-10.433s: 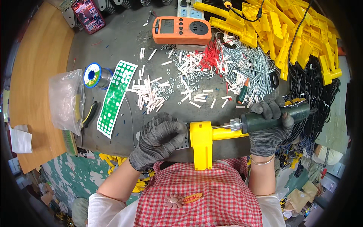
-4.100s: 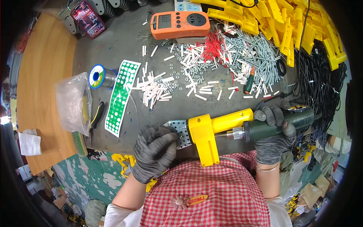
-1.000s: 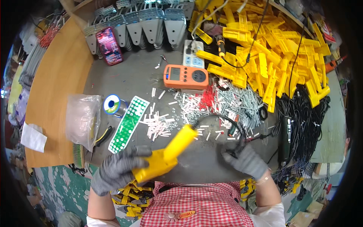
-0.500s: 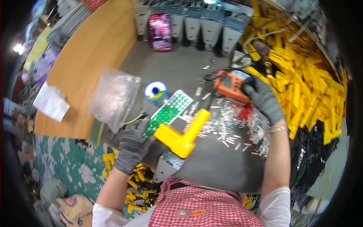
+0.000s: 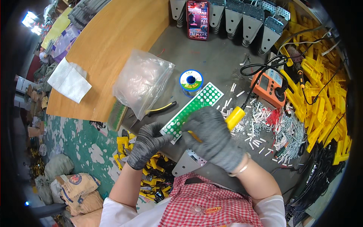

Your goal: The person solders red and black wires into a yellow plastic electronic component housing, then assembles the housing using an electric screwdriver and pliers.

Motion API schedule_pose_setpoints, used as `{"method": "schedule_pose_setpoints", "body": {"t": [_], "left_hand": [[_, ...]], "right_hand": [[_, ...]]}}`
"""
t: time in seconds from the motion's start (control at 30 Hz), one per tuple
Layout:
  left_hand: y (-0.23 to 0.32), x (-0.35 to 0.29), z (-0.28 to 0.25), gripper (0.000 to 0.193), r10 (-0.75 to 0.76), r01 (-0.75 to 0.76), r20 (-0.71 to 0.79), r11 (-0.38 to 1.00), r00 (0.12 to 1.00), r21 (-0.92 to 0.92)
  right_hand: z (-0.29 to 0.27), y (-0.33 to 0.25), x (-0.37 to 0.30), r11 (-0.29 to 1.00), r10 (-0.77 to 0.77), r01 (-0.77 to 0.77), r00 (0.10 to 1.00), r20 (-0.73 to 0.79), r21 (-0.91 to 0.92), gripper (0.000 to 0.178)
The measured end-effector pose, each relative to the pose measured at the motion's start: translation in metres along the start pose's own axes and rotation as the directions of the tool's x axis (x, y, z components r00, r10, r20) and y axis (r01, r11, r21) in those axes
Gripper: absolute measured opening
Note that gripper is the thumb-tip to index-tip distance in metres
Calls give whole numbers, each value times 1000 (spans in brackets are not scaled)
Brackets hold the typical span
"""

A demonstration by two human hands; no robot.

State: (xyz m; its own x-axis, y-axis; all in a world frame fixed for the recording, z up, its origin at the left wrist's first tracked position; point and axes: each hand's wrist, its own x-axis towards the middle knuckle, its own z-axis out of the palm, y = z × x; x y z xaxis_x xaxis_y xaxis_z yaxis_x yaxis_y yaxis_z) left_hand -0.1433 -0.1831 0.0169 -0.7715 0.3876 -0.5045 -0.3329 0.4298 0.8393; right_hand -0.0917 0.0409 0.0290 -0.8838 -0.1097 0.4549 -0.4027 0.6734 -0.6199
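Grey gloves cover both my hands. Between thumb and fingers my left hand (image 5: 148,143) holds the near end of a green sticker sheet (image 5: 197,106) with rows of white dots. My right hand (image 5: 216,137) is bent over a yellow plastic part (image 5: 235,118), whose round end sticks out past the glove. Its fingertips are drawn together beside the sheet; anything between them is hidden. Beneath the yellow part, a grey metal bracket (image 5: 186,165) lies at the bench's near edge. An orange box (image 5: 269,89) with a small screen and a black plug stands right of my hands.
A solder spool (image 5: 191,80), yellow-handled pliers (image 5: 162,109) and a clear plastic bag (image 5: 141,81) lie left of centre. Screws (image 5: 291,132) and small white tubes (image 5: 257,142) are scattered at right, beside piled yellow parts (image 5: 321,102). A phone (image 5: 197,20) leans against stacked brackets (image 5: 252,22).
My right hand has let go of the orange box and come left over the yellow part. My left hand has closed at the sheet's near end. The view has shifted.
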Motion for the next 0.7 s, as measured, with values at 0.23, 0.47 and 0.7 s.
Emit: {"method": "schedule_pose_setpoints", "body": {"t": [0.23,0.47,0.7], "left_hand": [[-9,-1,16,30,73,-98,-72,878,995,-469],[-10,7,27,29,133,-183,-135,853,982,-489],[-11,10,30,24,276,-299,-125,925,953,-235]], "right_hand": [[29,1,6,950,138,-90,980,143,-298,19],[30,1,7,947,128,-90,986,105,-308,17],[35,4,6,956,139,-128,990,20,-264,18]]}}
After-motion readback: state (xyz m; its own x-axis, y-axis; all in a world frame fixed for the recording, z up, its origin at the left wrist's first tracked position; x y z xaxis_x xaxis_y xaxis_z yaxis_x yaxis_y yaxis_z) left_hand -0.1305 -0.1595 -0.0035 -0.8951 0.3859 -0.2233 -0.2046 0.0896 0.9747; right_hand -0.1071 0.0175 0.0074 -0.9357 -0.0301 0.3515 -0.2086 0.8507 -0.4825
